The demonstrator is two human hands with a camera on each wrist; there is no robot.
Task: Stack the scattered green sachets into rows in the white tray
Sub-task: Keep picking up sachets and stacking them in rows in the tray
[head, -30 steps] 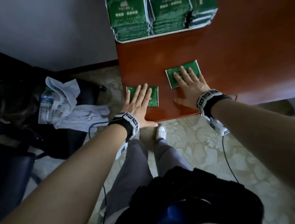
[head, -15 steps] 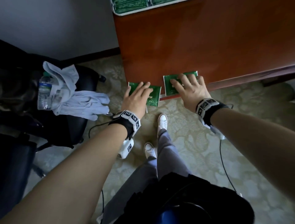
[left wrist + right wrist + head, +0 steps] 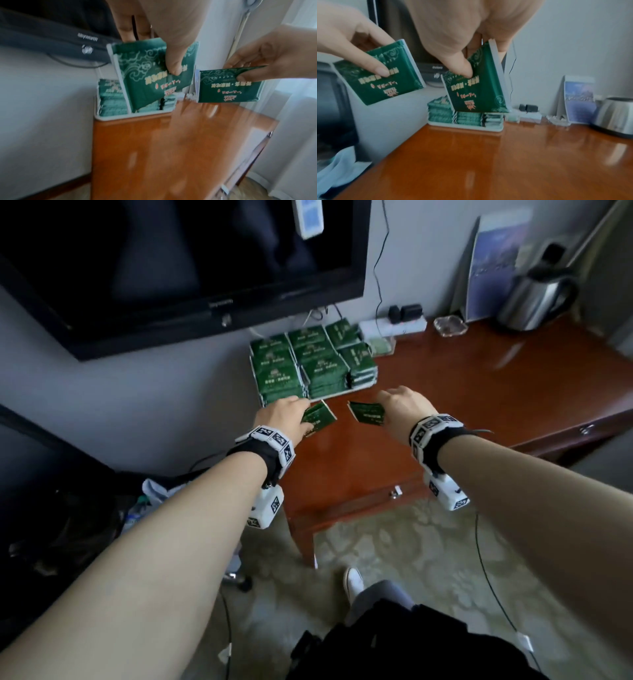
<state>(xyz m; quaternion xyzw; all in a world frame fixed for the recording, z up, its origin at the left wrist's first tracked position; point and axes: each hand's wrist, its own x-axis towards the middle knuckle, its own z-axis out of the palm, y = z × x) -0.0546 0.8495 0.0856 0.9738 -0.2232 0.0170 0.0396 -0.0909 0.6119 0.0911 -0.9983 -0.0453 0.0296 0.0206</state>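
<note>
A: What moved since a second ago?

B: Both sachets are off the surface (image 3: 445,392). Earlier each lay flat under a spread palm near the front edge; now both are lifted and carried up close to the tray. Camera has also tipped up, TV and kettle now visible.

A: Left to right, go.

B: Dark TV (image 3: 178,251) on the wall at left. Left hand (image 3: 284,417) pinches the left sachet (image 3: 318,417), thumb on the printed face, fingers behind, sachet tilted. Just right of it, a small gap, then the right sachet (image 3: 368,413) pinched the same way by the right hand (image 3: 402,405). Both held in the air, not touching each other.

A: Tray?

B: White tray (image 3: 464,127) at the back left corner of the surface, against the wall, packed with stacked sachets (image 3: 310,361) in rows. The held ones hover just in front of it.

A: Further right?

B: Power strip (image 3: 394,326) with plugs, glass ashtray (image 3: 450,326), propped brochure (image 3: 493,265), steel kettle (image 3: 534,299).

A: Wrist views?

B: Blurry, but both pinches are clear.
</note>
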